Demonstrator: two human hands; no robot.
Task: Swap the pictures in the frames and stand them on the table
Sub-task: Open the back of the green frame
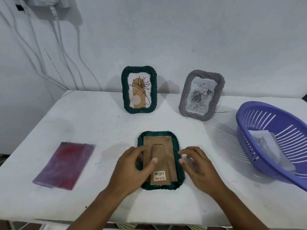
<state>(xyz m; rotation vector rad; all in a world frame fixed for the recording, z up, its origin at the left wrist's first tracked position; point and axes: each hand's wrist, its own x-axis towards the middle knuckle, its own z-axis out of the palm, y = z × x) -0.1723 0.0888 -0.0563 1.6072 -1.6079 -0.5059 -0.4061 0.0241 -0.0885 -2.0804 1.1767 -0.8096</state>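
A dark green frame (180, 179) lies face down in the middle of the white table (99, 117), its brown backing board (166, 143) and folded stand upward. My left hand (134, 165) rests on the board's left side, thumb on the stand. My right hand (197, 165) hovers at the frame's right edge with fingers apart. At the back stand a green frame (139, 89) with a flower drawing and a grey frame (201, 95) with a rose picture. A purple-red picture (64, 165) lies flat at the left.
A purple slotted basket (272, 130) sits at the right edge, holding a cat picture (267, 146). White cables (54, 55) hang down the wall at the back left. The table's front edge is near my forearms.
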